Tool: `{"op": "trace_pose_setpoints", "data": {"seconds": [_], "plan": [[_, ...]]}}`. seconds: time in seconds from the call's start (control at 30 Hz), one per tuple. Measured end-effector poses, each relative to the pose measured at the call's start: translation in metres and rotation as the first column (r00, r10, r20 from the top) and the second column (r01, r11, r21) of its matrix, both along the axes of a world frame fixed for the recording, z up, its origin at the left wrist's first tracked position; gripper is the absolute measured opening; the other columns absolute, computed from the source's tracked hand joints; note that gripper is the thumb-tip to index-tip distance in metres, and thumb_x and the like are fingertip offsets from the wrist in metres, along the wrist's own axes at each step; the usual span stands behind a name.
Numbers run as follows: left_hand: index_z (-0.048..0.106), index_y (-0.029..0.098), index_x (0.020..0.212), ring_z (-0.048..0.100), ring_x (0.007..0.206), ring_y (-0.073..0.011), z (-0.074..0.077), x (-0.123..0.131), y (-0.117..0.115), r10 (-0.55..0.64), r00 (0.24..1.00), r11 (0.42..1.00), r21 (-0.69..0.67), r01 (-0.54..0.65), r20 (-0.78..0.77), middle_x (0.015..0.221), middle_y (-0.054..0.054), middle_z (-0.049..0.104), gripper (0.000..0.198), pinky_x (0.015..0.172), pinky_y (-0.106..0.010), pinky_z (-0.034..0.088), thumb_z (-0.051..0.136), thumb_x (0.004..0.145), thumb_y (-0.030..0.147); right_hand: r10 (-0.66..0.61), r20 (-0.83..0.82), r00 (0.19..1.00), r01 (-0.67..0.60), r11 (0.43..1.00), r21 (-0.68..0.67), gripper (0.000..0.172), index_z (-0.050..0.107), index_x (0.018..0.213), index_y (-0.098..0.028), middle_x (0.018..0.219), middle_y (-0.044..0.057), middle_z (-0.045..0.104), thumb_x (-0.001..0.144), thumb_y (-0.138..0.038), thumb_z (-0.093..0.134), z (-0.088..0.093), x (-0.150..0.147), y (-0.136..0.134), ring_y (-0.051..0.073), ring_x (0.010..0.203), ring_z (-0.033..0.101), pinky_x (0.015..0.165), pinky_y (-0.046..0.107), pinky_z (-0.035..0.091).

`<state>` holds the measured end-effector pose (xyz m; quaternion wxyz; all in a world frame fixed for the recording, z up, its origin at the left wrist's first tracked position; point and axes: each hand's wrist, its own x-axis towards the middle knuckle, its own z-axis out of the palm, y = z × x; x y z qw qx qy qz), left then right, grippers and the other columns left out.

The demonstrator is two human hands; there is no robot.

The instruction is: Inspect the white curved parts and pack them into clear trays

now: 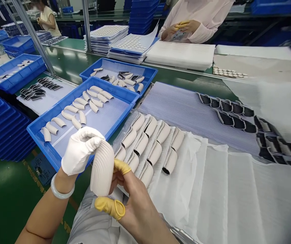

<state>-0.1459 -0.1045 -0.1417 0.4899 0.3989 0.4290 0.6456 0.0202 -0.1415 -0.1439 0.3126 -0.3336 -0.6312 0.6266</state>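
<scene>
A curved, ribbed off-white shell piece (102, 169) is held upright in front of me. My left hand (80, 149), in a white glove, pinches its top edge between thumb and fingers. At its lower right side is my right hand (135, 196), with yellow finger cots on thumb and index finger. The right index finger goes behind the piece's edge, and the thumb lies by its bottom end; the other right fingers are partly hidden. Similar shell pieces (154, 152) lie in rows on a white sheet (211, 189) to the right.
A blue tray (40, 135) with several shell pieces stands at left, another blue tray (149, 73) behind it. Dark-lined pieces (226, 106) lie on a ribbed sheet (175, 105) at right. Stacked blue trays (3, 128) stand far left. A person (196, 20) works across the bench.
</scene>
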Motion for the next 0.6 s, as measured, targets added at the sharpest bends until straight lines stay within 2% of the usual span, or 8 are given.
{"op": "trace_pose_setpoints", "data": {"seconds": [0.1,0.2,0.37,0.47,0.6], "plan": [[0.066,0.018,0.07,0.048,0.047,-0.0068,-0.003,0.0,-0.001,-0.048,0.999,0.999,0.023,0.048,0.023,0.062,0.001,0.06,0.019,0.043,-0.019,0.035,0.077,0.07,0.034,-0.005,0.011,1.0,0.005,1.0,0.007,0.044,0.055,0.103,-0.018,0.087,0.003,0.056,0.076,-0.049,0.072,0.002,-0.002,0.002,0.015,0.075,0.051,0.068,0.029,0.046],[0.068,0.02,0.072,0.053,0.055,-0.0089,-0.006,0.0,-0.003,-0.085,0.996,0.995,0.059,0.084,0.024,0.066,0.001,0.061,0.012,0.05,-0.021,0.04,0.075,0.073,0.028,-0.041,0.026,0.999,0.041,0.999,0.017,0.038,0.053,0.083,-0.018,0.079,0.002,0.052,0.078,-0.053,0.067,0.003,-0.003,0.006,0.015,0.071,0.049,0.064,0.028,0.043],[0.071,0.021,0.079,0.059,0.069,-0.0125,-0.007,0.003,-0.007,-0.14,0.983,0.978,0.139,0.157,-0.121,0.072,-0.001,0.065,0.002,0.062,-0.024,0.046,0.072,0.077,0.022,-0.153,0.067,0.986,0.154,0.988,-0.002,0.047,0.032,0.059,-0.02,0.06,-0.002,0.037,0.094,-0.052,0.039,0.002,-0.006,0.021,0.011,0.056,0.033,0.052,0.026,0.027],[0.07,0.02,0.078,0.059,0.069,-0.0124,-0.004,0.005,-0.006,-0.114,0.987,0.98,0.151,0.13,-0.112,0.073,-0.001,0.065,0.002,0.062,-0.024,0.047,0.072,0.077,0.021,-0.13,0.055,0.99,0.13,0.991,-0.01,0.047,0.032,0.058,-0.02,0.06,-0.003,0.036,0.092,-0.05,0.043,0.003,-0.006,0.025,0.011,0.057,0.033,0.052,0.026,0.027],[0.062,0.02,0.07,0.055,0.06,-0.0105,-0.005,0.01,0.0,-0.066,0.986,0.996,0.065,0.056,0.154,0.066,0.001,0.059,0.019,0.058,-0.023,0.047,0.072,0.076,0.035,-0.031,0.033,0.999,0.029,0.998,0.061,0.03,0.049,0.076,-0.019,0.075,0.0,0.048,0.083,-0.045,0.063,0.006,-0.006,0.016,0.013,0.069,0.045,0.063,0.026,0.04]]}}
